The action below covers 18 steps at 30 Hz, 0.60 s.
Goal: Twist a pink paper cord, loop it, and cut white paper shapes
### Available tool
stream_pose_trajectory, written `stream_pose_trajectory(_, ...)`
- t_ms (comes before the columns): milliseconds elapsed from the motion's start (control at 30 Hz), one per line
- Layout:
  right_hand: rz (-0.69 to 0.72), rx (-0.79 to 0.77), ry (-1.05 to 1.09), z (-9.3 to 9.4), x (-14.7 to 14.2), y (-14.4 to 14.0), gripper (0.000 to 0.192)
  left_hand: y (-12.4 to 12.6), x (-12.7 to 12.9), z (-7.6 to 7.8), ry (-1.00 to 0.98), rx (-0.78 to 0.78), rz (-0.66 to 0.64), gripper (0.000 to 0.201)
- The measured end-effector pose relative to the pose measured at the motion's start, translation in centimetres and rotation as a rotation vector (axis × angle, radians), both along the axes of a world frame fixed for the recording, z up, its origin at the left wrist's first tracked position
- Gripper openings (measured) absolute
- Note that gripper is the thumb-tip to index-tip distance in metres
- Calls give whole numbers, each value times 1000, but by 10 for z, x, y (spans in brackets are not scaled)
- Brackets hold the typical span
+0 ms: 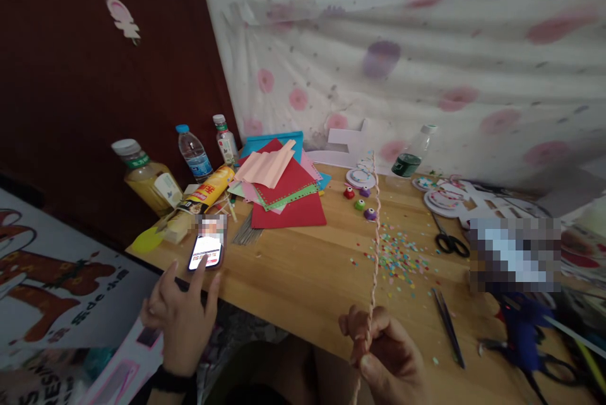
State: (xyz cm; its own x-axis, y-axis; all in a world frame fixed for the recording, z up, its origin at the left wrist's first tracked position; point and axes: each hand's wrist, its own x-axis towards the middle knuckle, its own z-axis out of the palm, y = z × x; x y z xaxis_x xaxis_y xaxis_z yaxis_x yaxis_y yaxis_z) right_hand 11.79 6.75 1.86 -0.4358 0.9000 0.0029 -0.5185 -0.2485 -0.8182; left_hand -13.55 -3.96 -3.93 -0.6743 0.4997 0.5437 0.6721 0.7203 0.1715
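My left hand (184, 316) is over the table's front edge with its fingers spread. Its index fingertip lies at the lower part of a smartphone (204, 260) with a lit screen; whether it touches the glass I cannot tell. My right hand (386, 351) pinches a long pale-pink twisted paper cord (376, 247) between thumb and fingers. The cord stands nearly upright, its top reaching past the small decorations and its lower end hanging below the hand. Behind the cord are colourful confetti pieces (402, 257) and several small owl-like beads (360, 204).
Coloured paper sheets (288, 209) are stacked at the back, beside bottles (192, 151) and a yellow snack packet (208, 190). On the right lie black scissors (447, 243), tweezers (447, 328) and a blue glue gun (521, 329). A green-labelled bottle (409, 159) stands near the curtain.
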Motion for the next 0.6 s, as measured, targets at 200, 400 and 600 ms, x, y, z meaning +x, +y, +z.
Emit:
stream_pose_trajectory(200, -21, 55, -9, 1, 0, 2, 26, 4, 2, -4, -7, -44, 53, 43)
stream_pose_trajectory(400, -11, 2, 26, 3, -2, -1, 25, 4, 6, 2, -103, 104, -58, 52)
stream_pose_trajectory(600, -31, 10, -49, 1, -5, -3, 25, 8, 84, 33, -1147, 243, -503, 39)
